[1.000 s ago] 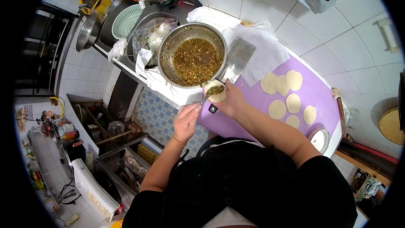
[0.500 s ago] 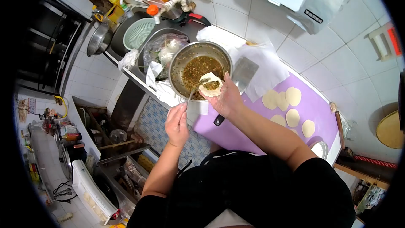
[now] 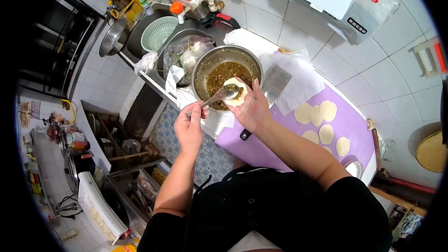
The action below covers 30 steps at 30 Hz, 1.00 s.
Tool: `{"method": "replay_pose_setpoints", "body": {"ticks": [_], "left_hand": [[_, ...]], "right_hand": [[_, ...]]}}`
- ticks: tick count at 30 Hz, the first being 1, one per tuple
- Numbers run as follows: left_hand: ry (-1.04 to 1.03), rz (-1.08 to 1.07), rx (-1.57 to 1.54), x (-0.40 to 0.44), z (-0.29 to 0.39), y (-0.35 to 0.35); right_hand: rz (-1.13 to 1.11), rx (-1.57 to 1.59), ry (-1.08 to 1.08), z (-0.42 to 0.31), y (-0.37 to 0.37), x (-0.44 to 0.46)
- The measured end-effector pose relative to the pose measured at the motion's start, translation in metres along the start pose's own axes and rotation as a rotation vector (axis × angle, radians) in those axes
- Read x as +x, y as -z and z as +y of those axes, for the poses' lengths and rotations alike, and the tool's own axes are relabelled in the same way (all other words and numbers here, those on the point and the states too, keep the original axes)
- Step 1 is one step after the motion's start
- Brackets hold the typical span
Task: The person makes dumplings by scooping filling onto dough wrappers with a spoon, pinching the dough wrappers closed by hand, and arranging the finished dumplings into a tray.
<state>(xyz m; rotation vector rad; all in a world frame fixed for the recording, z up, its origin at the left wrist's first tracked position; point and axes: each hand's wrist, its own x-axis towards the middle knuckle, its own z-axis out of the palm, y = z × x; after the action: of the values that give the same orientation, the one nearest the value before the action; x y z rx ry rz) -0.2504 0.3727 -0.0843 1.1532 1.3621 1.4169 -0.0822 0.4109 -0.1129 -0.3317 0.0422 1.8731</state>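
My left hand (image 3: 190, 123) is closed on the handle of a metal spoon (image 3: 229, 91), whose bowl rests over the dough wrapper. In my right hand (image 3: 253, 109), palm up with the fingers under it, lies a round, pale dough wrapper (image 3: 241, 101) with chopped greenish-brown filling on it. Just behind both stands a steel bowl (image 3: 199, 73) holding more of the wet filling (image 3: 228, 72). Part of the wrapper is hidden by the spoon.
Several dough rounds (image 3: 326, 133) lie on a purple mat (image 3: 284, 136) at right, near a small bowl of white powder (image 3: 353, 169). A cleaver (image 3: 276, 83) rests beside the steel bowl. Behind, the sink holds a plastic bag (image 3: 179, 56) and a green colander (image 3: 158, 34).
My left hand has shifted slightly left, and the spoon has come over the wrapper with its rounded bowl now showing. My right hand still supports the wrapper; the whole view has shifted slightly.
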Motion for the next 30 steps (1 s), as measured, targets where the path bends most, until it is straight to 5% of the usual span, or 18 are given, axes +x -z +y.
{"method": "replay_pose_setpoints", "body": {"ticks": [11, 14, 16, 20, 24, 27, 30], "left_hand": [[0.087, -0.033, -0.176, 0.010, -0.003, -0.001], [-0.104, 0.005, 0.403, 0.018, -0.021, 0.006], [-0.442, -0.177, 0.942, 0.023, -0.034, 0.004], [-0.577, -0.412, 1.006, 0.016, -0.064, 0.004], [-0.696, -0.386, 0.942, -0.006, -0.034, -0.005], [-0.380, -0.471, 0.732, -0.034, -0.072, 0.003], [-0.013, -0.431, 0.838, -0.039, -0.099, -0.027]], "right_hand": [[0.030, 0.025, 0.028, -0.013, 0.013, -0.008], [0.103, 0.076, 0.103, -0.030, 0.037, -0.011], [0.137, 0.092, 0.111, -0.037, 0.039, -0.020], [0.177, 0.070, 0.092, -0.041, 0.038, -0.037], [0.172, 0.043, 0.070, -0.041, 0.050, -0.050], [0.177, 0.020, 0.064, -0.041, 0.057, -0.058], [0.207, 0.028, 0.069, -0.038, 0.060, -0.060]]}}
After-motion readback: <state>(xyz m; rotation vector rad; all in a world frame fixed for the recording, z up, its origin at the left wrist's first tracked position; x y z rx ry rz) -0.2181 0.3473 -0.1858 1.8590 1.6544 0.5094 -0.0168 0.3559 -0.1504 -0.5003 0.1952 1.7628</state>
